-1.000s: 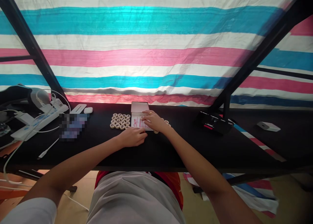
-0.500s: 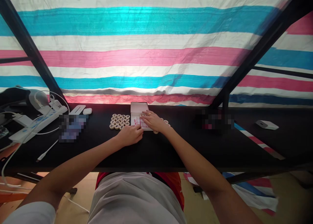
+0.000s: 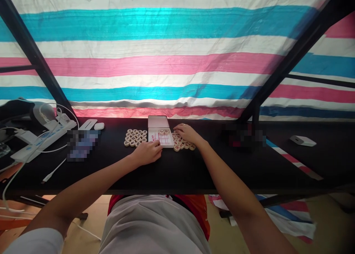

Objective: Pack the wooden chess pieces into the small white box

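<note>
A small white box (image 3: 161,137) with red grid lines inside lies open on the black table (image 3: 177,169), its lid (image 3: 158,121) raised behind it. Two round wooden game pieces (image 3: 164,131) sit at its far end. My left hand (image 3: 148,152) rests curled against the box's near left corner. My right hand (image 3: 188,132) lies over a cluster of red-marked round pieces (image 3: 183,145) just right of the box, fingers bent down onto them. A group of black-marked round pieces (image 3: 135,137) sits in rows left of the box.
At the far left are a white power strip (image 3: 41,139) with cables, a white mouse (image 3: 99,126) and a blurred patch. A small white device (image 3: 303,140) lies at the right. Black frame bars (image 3: 288,61) slant up in front of a striped sheet.
My right hand has lifted off the box and moved right onto the red-marked pieces. Two pieces now show inside the box. My left hand has stayed at the box's corner.
</note>
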The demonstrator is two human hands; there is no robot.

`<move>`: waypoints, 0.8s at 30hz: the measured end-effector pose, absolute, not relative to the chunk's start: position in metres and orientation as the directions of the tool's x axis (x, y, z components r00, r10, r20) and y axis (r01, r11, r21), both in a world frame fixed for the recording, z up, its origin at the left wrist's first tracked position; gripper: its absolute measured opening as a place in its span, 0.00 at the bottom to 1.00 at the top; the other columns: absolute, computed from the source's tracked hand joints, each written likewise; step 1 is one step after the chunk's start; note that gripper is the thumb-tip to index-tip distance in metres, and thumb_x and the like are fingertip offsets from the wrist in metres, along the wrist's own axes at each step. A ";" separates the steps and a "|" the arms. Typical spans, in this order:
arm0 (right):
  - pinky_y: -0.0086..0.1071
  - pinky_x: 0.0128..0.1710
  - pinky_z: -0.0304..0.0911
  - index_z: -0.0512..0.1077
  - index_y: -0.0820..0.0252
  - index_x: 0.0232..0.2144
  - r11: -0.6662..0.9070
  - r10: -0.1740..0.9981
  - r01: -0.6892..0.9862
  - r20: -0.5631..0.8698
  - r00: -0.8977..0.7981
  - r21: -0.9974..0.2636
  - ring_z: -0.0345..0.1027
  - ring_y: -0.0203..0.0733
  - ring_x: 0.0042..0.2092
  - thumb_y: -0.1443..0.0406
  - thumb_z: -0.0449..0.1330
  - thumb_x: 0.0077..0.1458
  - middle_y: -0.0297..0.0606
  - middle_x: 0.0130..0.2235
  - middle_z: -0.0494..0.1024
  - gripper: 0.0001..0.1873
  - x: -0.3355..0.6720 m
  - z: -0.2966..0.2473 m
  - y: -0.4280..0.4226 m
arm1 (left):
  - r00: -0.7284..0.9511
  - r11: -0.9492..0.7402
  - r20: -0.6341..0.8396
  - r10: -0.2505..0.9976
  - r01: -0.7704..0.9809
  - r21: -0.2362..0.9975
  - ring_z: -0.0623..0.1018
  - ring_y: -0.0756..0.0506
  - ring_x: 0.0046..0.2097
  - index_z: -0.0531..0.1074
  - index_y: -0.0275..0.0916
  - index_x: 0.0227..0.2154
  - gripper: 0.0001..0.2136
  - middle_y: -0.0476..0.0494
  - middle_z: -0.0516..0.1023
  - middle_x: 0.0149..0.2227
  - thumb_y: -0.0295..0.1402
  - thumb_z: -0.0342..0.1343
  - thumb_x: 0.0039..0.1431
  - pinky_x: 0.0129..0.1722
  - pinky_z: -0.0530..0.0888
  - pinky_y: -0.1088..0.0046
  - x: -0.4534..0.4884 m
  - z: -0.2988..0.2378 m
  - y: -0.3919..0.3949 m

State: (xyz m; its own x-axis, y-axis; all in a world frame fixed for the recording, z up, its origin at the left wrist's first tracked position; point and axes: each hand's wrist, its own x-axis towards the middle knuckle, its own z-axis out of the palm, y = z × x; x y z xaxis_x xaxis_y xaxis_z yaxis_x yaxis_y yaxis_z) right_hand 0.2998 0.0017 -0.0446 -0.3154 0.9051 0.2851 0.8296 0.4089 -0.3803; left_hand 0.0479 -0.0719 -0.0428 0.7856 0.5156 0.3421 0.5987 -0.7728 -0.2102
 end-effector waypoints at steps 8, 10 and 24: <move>0.30 0.49 0.60 0.76 0.58 0.43 0.261 0.961 0.919 0.166 -0.220 -0.294 0.70 0.43 0.47 0.62 0.51 0.59 0.41 0.46 0.77 0.17 0.322 -0.053 0.012 | 0.858 -0.843 0.304 0.415 0.488 -0.226 0.74 0.49 0.35 0.72 0.38 0.36 0.13 0.44 0.72 0.35 0.34 0.42 0.65 0.28 0.68 0.76 0.047 -0.044 -0.071; 0.29 0.45 0.61 0.77 0.58 0.42 0.178 0.979 0.942 0.151 -0.139 -0.284 0.71 0.43 0.44 0.60 0.50 0.59 0.41 0.44 0.78 0.17 0.329 -0.054 0.013 | 0.868 -0.850 0.286 0.406 0.473 -0.229 0.74 0.49 0.35 0.72 0.38 0.36 0.13 0.44 0.72 0.34 0.34 0.42 0.65 0.28 0.67 0.76 0.046 -0.044 -0.071; 0.32 0.43 0.62 0.75 0.58 0.42 0.098 0.965 0.967 0.262 -0.035 -0.234 0.69 0.45 0.44 0.66 0.52 0.54 0.43 0.45 0.75 0.16 0.322 -0.045 0.000 | 0.895 -0.889 0.314 0.316 0.395 -0.232 0.75 0.50 0.33 0.73 0.38 0.35 0.15 0.45 0.75 0.32 0.33 0.41 0.66 0.32 0.68 0.75 0.038 -0.026 -0.067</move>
